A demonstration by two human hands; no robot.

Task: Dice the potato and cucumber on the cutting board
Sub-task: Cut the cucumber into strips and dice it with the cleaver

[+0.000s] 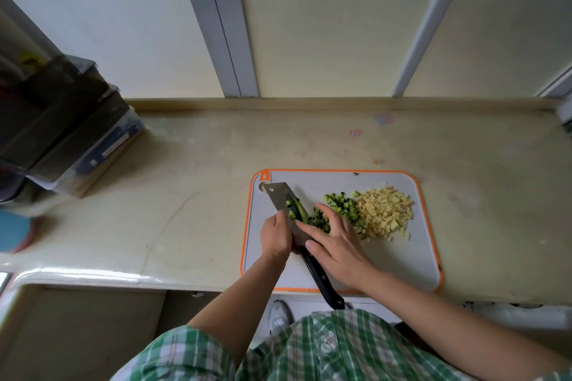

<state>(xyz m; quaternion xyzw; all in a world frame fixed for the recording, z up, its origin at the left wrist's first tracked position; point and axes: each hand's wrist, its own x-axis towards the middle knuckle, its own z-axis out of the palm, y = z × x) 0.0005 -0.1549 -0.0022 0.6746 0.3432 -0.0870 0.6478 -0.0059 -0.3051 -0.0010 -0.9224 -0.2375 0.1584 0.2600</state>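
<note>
Head view
Board [402,263]: flat grey plastic rectangle with rounded corners and an orange rim. It lies on the counter [201,179] at its near edge.
Counter: smooth, pale cream stone-like top with a raised lip at the back and a glossy, rounded front edge.
Potato [387,213]: small pale yellow cubes heaped on the board's far right part.
Cucumber [342,206]: small cubes with dark green skin, piled just left of the potato and touching it. More bits cling to the knife blade.
Knife [280,193]: broad rectangular steel cleaver lying flat on the board's left half.
Knife axis: long axis runs diagonally. The blade tip points far-left, and the black handle [325,284] points near-right, past the board's near edge.
Left hand [276,237]: fingers curled, gripping the blade's left edge near its heel.
Right hand [337,244]: spread, with straight fingers laid across the blade face and the cucumber bits. The palm is above the handle.
Boxes [71,133]: stack of dark translucent containers at the far left of the counter. Their contents are too blurred to tell.
Shirt [309,349]: green and white check cloth with buttons.
</note>
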